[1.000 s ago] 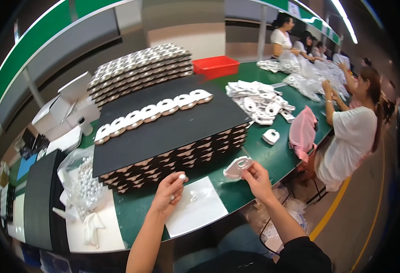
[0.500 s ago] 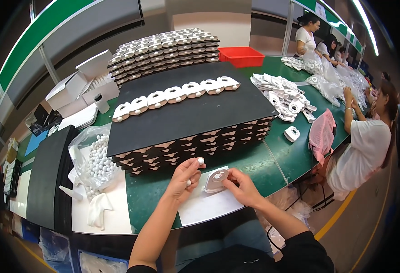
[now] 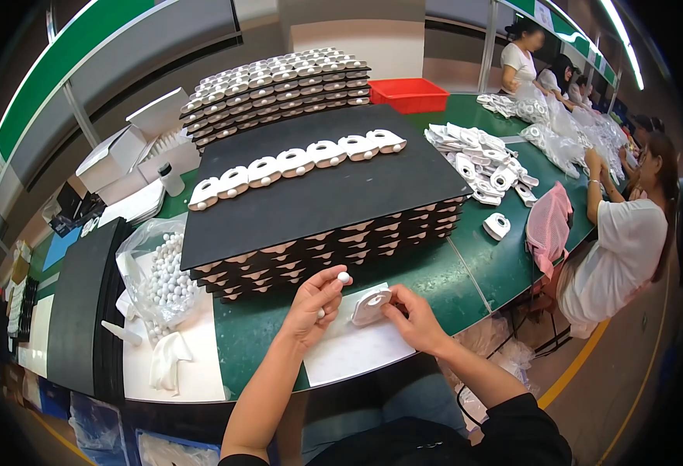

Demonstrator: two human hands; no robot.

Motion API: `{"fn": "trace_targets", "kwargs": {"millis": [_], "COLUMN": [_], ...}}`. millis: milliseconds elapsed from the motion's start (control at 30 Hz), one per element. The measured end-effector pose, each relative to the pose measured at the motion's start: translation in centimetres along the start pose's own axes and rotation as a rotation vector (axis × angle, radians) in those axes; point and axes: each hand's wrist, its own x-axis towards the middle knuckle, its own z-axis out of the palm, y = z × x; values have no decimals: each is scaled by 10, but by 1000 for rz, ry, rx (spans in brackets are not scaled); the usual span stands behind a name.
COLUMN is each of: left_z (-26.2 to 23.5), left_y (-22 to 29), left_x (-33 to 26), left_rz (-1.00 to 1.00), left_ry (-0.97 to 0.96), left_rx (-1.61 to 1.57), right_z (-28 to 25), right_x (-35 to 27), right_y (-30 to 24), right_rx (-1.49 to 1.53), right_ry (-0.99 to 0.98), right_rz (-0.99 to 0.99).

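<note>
Just in front of the stack of black trays (image 3: 318, 202), the left hand (image 3: 314, 307) pinches a small white ball (image 3: 344, 276) at its fingertips, while the right hand (image 3: 413, 318) grips a white plastic part (image 3: 370, 305) (resting on a white sheet (image 3: 357, 349)), hands close together.

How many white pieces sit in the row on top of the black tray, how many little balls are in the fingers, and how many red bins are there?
White pieces in the row on the black tray: 8
Small white ball in the left hand: 1
White piece at the right hand: 1
Red bin: 1
Total: 11
</note>
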Motion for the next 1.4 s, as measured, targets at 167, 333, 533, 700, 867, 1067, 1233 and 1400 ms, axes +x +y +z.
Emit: {"fn": "trace_targets", "kwargs": {"millis": [167,333,533,700,867,1067,1233,1400], "left_z": [-3,-2,1,5,0,7,11,8], "left_y": [-1,0,-1,0,-4,-1,0,-4], "left_x": [1,1,-1,-4,-1,-3,-5,-4], "left_rz": [-10,-30,-37,-36,-34,-64,-40,-11], "left_ry": [-11,17,23,-24,-43,-38,-45,-18], "left_rx": [7,-23,43,73,136,111,150,199], "right_z": [3,0,-14,-21,-28,-39,-40,-23], "right_x": [-2,-1,5,7,9,12,11,16], "right_y": [-16,-7,-1,-1,-12,-28,-26,-15], "right_rx": [-371,-155,674,951,642,-328,-534,-5], "right_ry": [-63,-116,-110,-191,-143,1,-68,66], "right_rz": [-131,-44,211,246,-32,-799,-932,-632]}}
